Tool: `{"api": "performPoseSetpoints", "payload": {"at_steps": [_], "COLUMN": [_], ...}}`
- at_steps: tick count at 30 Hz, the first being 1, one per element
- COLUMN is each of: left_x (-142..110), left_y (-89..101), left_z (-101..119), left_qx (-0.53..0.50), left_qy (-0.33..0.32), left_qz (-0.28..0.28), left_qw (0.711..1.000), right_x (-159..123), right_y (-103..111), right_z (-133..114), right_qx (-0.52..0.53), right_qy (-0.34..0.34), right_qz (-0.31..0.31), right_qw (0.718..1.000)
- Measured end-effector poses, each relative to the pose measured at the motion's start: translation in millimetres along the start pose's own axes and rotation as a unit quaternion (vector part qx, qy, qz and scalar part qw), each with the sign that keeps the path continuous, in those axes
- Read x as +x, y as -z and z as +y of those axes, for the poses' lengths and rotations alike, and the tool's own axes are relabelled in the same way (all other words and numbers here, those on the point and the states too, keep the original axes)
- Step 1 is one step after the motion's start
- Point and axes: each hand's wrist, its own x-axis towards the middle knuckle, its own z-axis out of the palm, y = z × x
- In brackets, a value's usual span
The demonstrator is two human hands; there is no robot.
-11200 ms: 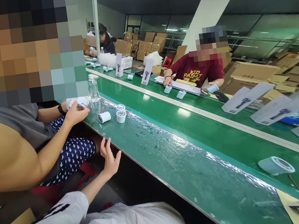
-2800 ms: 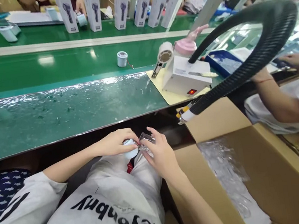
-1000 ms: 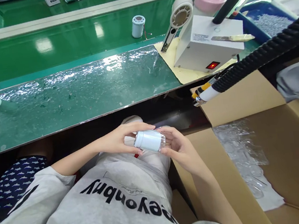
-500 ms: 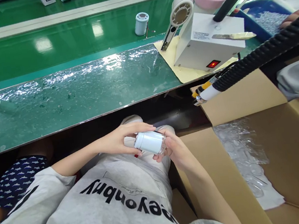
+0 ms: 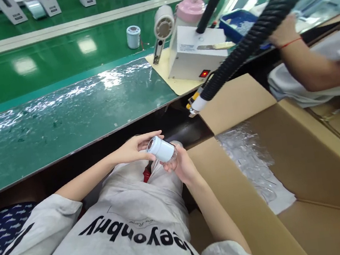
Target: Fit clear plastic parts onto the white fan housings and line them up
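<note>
A light blue cylindrical fan housing is held tilted above my lap, its round dark-centred end turned up to the left. A clear plastic cover sits round its lower right end. My left hand is closed round the upper left end, thumb below and fingers above. My right hand grips the covered end, with fingertips beneath the housing. Part of the clear cover is hidden behind the right fingers.
An open carton with clear plastic parts stands at my right. A white machine with a black flexible hose is on the bench. Another housing stands on the green belt. A co-worker's arm is at right.
My right hand first brought the clear cover to the housing, which then slid into it. Since half a second ago the housing's left end has tipped up. The view has swung right.
</note>
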Motion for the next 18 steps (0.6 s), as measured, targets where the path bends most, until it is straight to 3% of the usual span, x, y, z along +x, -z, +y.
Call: {"api": "performPoseSetpoints", "payload": {"at_steps": [4, 10, 14, 18], "left_x": [54.9, 126.9, 142.2, 132.8], "left_y": [3.9, 4.3, 4.5, 9.0], "left_z": [-6.9, -1.7, 6.7, 12.7], "left_qx": [-0.004, 0.044, 0.073, 0.091], "left_qy": [0.040, 0.044, 0.041, 0.041], "left_qz": [0.003, -0.021, -0.036, -0.040], "left_qw": [0.999, 0.998, 0.996, 0.994], "right_x": [23.6, 55.5, 64.3, 61.4], "right_y": [23.3, 43.5, 45.6, 43.3], "right_z": [-0.2, -14.2, -23.1, -33.6], "right_qx": [0.041, 0.088, 0.097, 0.081], "right_qy": [0.022, 0.061, 0.068, 0.050], "right_qz": [0.063, 0.126, 0.131, 0.118], "right_qw": [0.997, 0.986, 0.984, 0.988]}}
